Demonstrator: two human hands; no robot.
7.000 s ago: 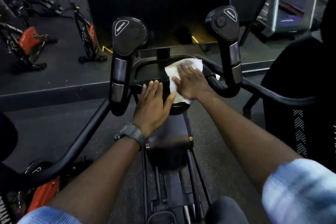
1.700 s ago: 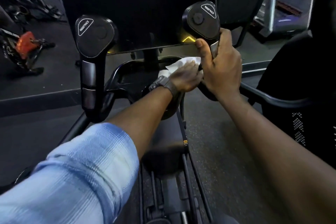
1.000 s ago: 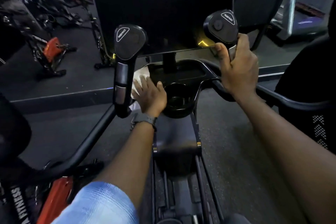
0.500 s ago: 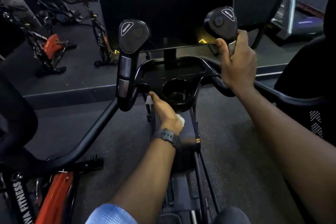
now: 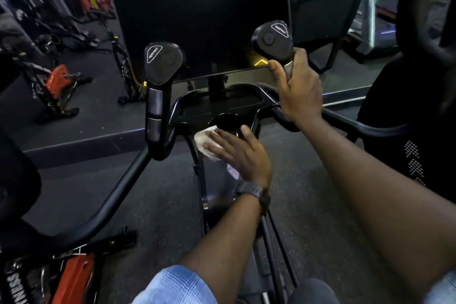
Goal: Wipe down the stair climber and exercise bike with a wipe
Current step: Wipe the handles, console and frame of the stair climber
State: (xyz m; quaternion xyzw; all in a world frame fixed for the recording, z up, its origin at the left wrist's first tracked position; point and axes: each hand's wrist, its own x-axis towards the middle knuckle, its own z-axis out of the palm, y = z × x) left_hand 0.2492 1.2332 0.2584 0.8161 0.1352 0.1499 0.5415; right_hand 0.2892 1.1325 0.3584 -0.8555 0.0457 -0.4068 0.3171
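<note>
The left hand [image 5: 237,153] lies flat, fingers spread and straight, pressing the white wipe [image 5: 206,142] against the frame just below the cup holder [image 5: 228,122]. The right hand [image 5: 297,86] is curled round the right handle [image 5: 287,66] under its resistance knob [image 5: 271,41].

The wipe looks thin, soft and light; it should bunch or slip unless it is kept under a flat palm, so holding it by pressure rather than a pinch suits. The machine itself is rigid and heavy and will not shift.

Around it, the left handle [image 5: 155,111] stands just beside the wipe and the curved bar crowds that side. A dark screen [image 5: 197,15] rises behind. An orange bike [image 5: 58,76] stands well apart.
</note>
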